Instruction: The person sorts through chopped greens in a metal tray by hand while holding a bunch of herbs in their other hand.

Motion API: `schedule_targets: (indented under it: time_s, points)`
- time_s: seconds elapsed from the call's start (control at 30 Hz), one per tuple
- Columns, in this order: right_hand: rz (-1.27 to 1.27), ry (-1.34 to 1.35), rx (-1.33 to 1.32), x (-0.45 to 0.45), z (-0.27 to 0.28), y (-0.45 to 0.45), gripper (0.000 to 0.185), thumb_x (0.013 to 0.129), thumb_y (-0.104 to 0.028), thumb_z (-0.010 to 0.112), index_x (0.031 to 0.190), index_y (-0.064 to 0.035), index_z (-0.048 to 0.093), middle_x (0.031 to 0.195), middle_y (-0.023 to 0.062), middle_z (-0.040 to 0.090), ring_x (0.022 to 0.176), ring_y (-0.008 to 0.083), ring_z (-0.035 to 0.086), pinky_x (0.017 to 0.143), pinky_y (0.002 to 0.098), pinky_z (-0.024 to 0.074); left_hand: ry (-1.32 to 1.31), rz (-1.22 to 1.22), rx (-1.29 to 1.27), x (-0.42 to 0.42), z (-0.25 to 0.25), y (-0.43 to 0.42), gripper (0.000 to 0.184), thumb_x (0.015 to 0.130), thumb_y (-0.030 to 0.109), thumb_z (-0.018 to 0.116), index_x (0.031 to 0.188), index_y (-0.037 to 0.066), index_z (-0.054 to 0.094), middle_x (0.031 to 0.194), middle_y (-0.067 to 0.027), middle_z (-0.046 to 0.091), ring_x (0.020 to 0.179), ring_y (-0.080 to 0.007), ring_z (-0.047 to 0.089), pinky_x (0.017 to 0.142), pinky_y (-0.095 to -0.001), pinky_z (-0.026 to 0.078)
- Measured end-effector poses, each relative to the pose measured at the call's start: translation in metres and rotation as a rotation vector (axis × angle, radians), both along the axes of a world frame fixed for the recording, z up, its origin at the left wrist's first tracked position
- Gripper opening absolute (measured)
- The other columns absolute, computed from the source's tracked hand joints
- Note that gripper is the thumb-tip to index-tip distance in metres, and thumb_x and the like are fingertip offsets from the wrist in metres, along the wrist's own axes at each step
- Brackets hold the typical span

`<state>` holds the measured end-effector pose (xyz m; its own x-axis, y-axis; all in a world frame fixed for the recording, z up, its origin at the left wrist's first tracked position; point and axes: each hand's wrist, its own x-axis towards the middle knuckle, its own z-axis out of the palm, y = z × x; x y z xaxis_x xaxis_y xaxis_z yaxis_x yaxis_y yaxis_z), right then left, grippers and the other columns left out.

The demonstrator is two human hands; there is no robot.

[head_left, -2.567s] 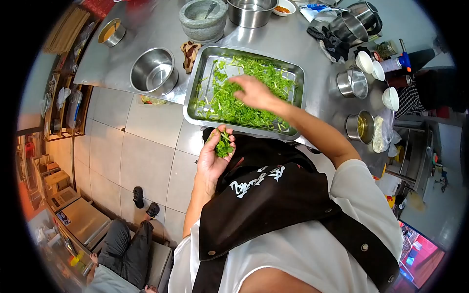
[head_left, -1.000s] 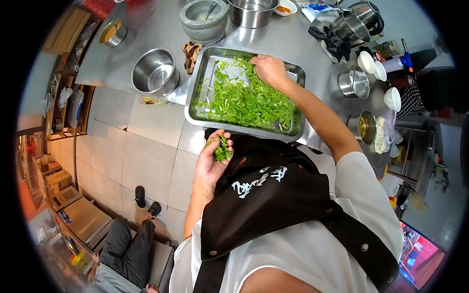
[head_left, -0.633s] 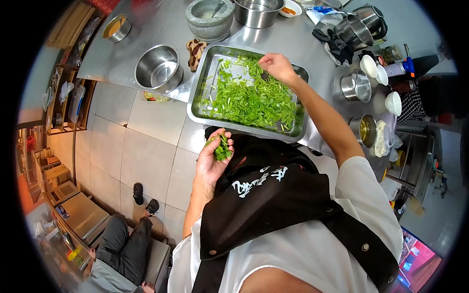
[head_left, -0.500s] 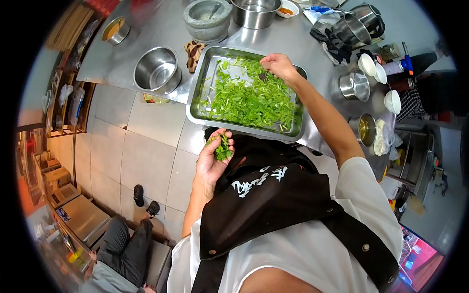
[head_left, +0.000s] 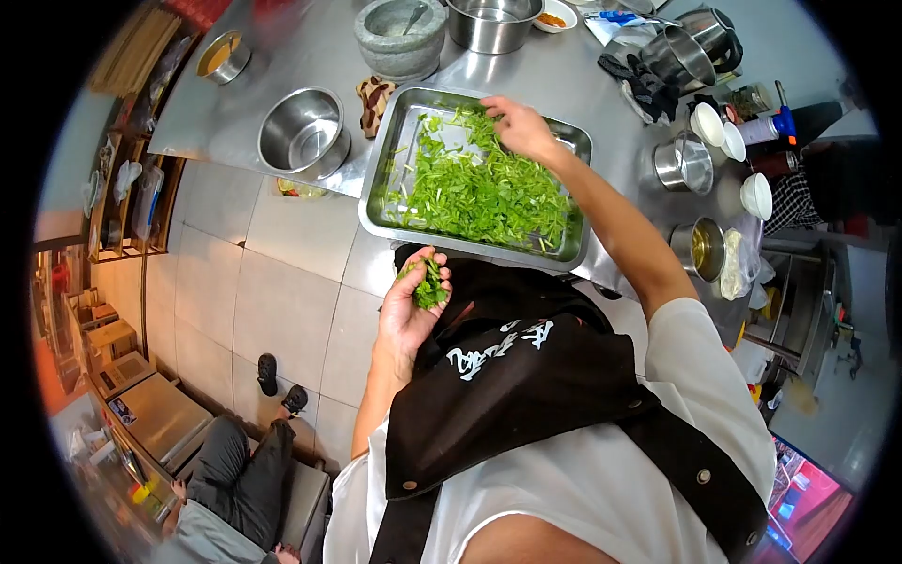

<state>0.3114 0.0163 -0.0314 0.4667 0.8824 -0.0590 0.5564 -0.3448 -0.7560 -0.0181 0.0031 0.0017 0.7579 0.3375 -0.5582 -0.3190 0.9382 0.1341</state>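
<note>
Chopped leafy green herbs (head_left: 489, 193) lie spread in a rectangular steel tray (head_left: 372, 211) at the counter's edge in front of me. My left hand (head_left: 406, 305), palm up near my apron, has its fingers curled round a small bunch of the same herbs (head_left: 431, 288). Over the far side of the tray hovers my right hand (head_left: 520, 127); its fingers are spread apart and I see nothing in them.
A steel bowl (head_left: 303, 134), a patterned cloth (head_left: 374, 103) and a stone mortar (head_left: 401, 42) stand beside the tray. Pots, including a steel pot (head_left: 683, 164), and white bowls (head_left: 755, 195) line the right. Another person's legs (head_left: 242, 470) show at lower left.
My right hand has moved slightly left over the tray, its fingers opening from a pinch. My left hand has stayed in place with its herbs.
</note>
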Motion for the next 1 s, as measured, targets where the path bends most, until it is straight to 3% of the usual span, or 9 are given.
schedule_targets:
  time_s: [0.07,0.1,0.23,0.37,0.47,0.6,0.63,0.87,1.0]
  points:
    - [0.129,-0.139,-0.007,-0.006,-0.006,0.001,0.041,0.077,-0.005,0.048,0.117,-0.0116,0.055,0.088,0.0073,0.068,0.088,0.021,0.063,0.08,0.0288,0.0475,-0.004,-0.012,0.005,0.003,0.004,-0.001,0.026,0.085,0.008,0.057,0.111,0.005,0.053,0.101,-0.0108,0.06,0.086,-0.0219,0.057,0.075,-0.0315,0.05]
    - [0.118,0.19,-0.094,-0.006,0.0,0.003,0.041,0.078,-0.005,0.048,0.117,-0.0116,0.056,0.088,0.0076,0.068,0.088,0.0199,0.063,0.08,0.0283,0.0474,-0.003,-0.014,0.007,0.003,0.006,0.0,0.026,0.085,0.008,0.057,0.111,0.005,0.053,0.101,-0.0107,0.06,0.086,-0.0218,0.057,0.074,-0.0316,0.05]
    - [-0.108,0.207,-0.027,0.005,0.014,0.003,0.042,0.076,-0.002,0.046,0.116,-0.011,0.057,0.093,0.0077,0.068,0.085,0.0176,0.062,0.078,0.0282,0.0485,-0.012,-0.003,0.024,0.001,0.001,0.001,0.026,0.085,0.009,0.058,0.11,0.006,0.053,0.101,-0.0103,0.06,0.086,-0.0217,0.057,0.074,-0.0315,0.05]
    - [-0.019,0.162,-0.045,0.0,0.005,0.004,0.049,0.074,0.004,0.043,0.119,-0.011,0.055,0.109,0.0089,0.063,0.087,0.018,0.061,0.076,0.0294,0.0482,-0.004,-0.015,0.007,0.001,0.002,0.0,0.026,0.085,0.009,0.059,0.11,0.006,0.054,0.101,-0.0102,0.06,0.086,-0.0214,0.057,0.074,-0.0312,0.05]
    - [0.121,0.105,-0.05,-0.013,0.0,0.01,0.048,0.077,0.006,0.045,0.123,-0.008,0.051,0.111,0.0074,0.06,0.081,0.0099,0.055,0.074,0.0232,0.0454,-0.003,-0.032,0.004,0.003,0.005,0.001,0.028,0.084,0.008,0.059,0.111,0.006,0.052,0.102,-0.0103,0.058,0.089,-0.0219,0.055,0.075,-0.0313,0.049]
    - [0.049,0.537,-0.087,-0.015,0.048,0.009,0.046,0.08,0.005,0.042,0.124,-0.0054,0.049,0.106,0.0048,0.062,0.087,0.0104,0.054,0.076,0.0227,0.0448,-0.024,-0.01,0.006,0.001,0.003,0.003,0.027,0.084,0.008,0.059,0.111,0.006,0.053,0.101,-0.0101,0.059,0.088,-0.0217,0.056,0.075,-0.0311,0.049]
    - [-0.012,0.375,-0.009,-0.005,0.03,0.011,0.048,0.076,0.004,0.042,0.121,-0.0087,0.053,0.101,0.0078,0.065,0.088,0.017,0.06,0.077,0.0281,0.0473,-0.018,0.005,0.008,-0.001,0.001,0.003,0.026,0.084,0.009,0.059,0.11,0.006,0.053,0.101,-0.01,0.059,0.087,-0.0215,0.057,0.074,-0.031,0.05]
    - [0.137,0.024,-0.057,-0.007,-0.002,-0.009,0.044,0.077,0.0,0.044,0.119,-0.0089,0.054,0.09,0.0073,0.066,0.081,0.0174,0.061,0.076,0.0286,0.0473,-0.013,-0.012,-0.01,-0.003,0.003,0.004,0.027,0.085,0.009,0.059,0.111,0.007,0.053,0.102,-0.01,0.058,0.089,-0.0216,0.055,0.075,-0.0313,0.049]
    - [0.11,0.463,-0.185,-0.011,0.043,-0.02,0.043,0.076,-0.001,0.047,0.118,-0.0082,0.055,0.095,0.0077,0.066,0.082,0.0164,0.06,0.074,0.0271,0.0468,0.003,0.001,0.022,-0.002,0.001,0.005,0.026,0.085,0.008,0.058,0.111,0.005,0.053,0.101,-0.01,0.06,0.086,-0.0213,0.058,0.074,-0.0309,0.05]
